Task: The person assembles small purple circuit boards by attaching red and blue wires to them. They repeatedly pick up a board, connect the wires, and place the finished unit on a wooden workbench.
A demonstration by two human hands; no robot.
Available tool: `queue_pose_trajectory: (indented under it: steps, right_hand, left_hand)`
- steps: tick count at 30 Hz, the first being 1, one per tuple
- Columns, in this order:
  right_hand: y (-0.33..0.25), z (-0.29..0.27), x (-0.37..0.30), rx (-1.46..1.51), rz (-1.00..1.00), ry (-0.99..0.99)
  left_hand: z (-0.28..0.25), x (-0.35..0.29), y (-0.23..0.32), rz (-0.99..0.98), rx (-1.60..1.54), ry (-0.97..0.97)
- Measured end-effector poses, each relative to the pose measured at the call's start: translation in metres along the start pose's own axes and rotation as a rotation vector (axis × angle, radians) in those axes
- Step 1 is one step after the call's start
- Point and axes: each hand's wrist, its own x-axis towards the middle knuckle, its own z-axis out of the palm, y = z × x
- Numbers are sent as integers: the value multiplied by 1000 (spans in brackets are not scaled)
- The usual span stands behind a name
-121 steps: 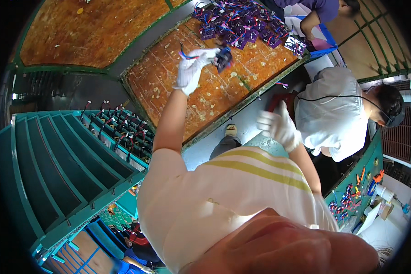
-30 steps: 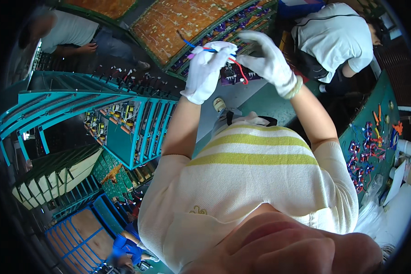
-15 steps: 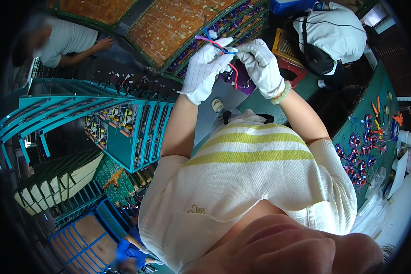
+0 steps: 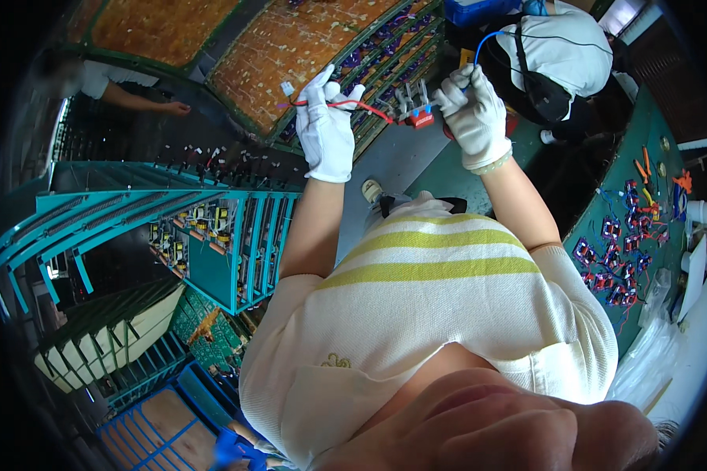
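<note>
White gloves cover both my hands, which are raised in front of my body. My left hand [image 4: 324,133] pinches a red wire [image 4: 369,110] near a small white plug [image 4: 287,88], some of its fingers stretched upward. From that wire hangs a small red-and-metal electrical part [image 4: 418,116], in the gap between my hands. My right hand [image 4: 476,118] is closed on a blue wire [image 4: 479,49], which arches up above the fingers. Whether the blue wire joins the red-and-metal part is hidden by my right fingers.
Several small wired parts [image 4: 617,251] and orange-handled tools [image 4: 644,165] lie on the green table [image 4: 589,224] at right. Teal racks [image 4: 236,267] hold circuit boards at left. Brown-topped racks [image 4: 291,55] stand ahead. One person [image 4: 565,63] bends ahead right; another person's arm [image 4: 141,98] reaches in at left.
My hands have moved apart; the red-and-metal part now shows between them. The blue wire now rises from my right hand. The person at far left has shifted.
</note>
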Motion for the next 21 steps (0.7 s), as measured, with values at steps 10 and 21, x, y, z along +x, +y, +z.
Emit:
queue_pose_trajectory:
  steps: [10,21]
  right_hand:
    - [-30,20,7,161,24,-191]
    - [-21,15,23,454,255,-259]
  left_hand:
    - [-26,14,-23,-835,-1117,-499]
    - [12,-24,-54,-1077,-1122,-43]
